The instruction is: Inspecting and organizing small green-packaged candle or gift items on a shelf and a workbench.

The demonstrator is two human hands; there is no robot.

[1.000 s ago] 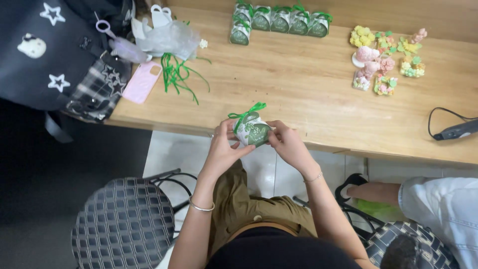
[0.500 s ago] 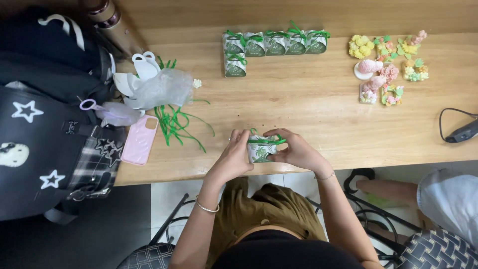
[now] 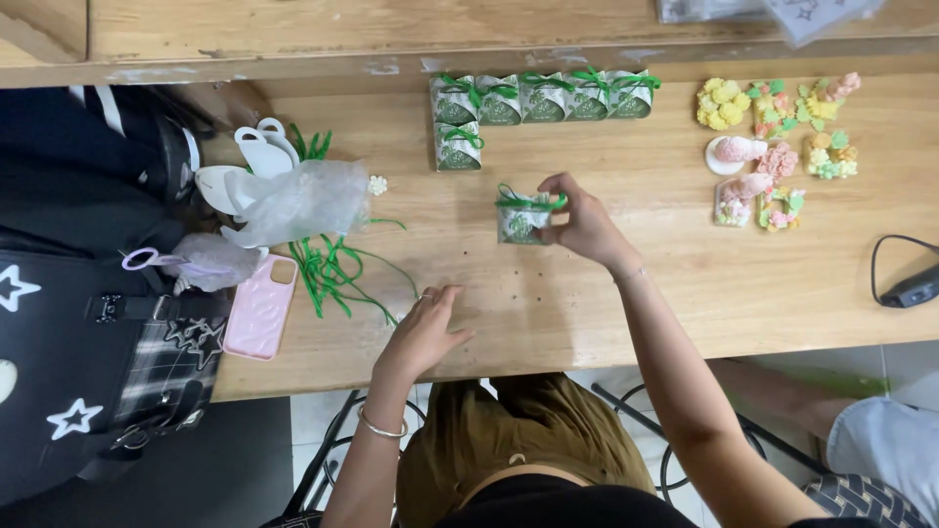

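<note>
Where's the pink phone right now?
In the head view, the pink phone lies near the table's left end, beside the loose green ribbons, left of the left hand.

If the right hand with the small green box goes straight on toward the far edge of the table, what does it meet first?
Probably the lone ribboned box under the row, up-left of the right hand and its small green box; depth is uncertain.

Seven green-ribboned gift boxes, one pink phone

left hand: low, fingers spread, palm down | right hand: arm extended, fingers pinched closed
</note>
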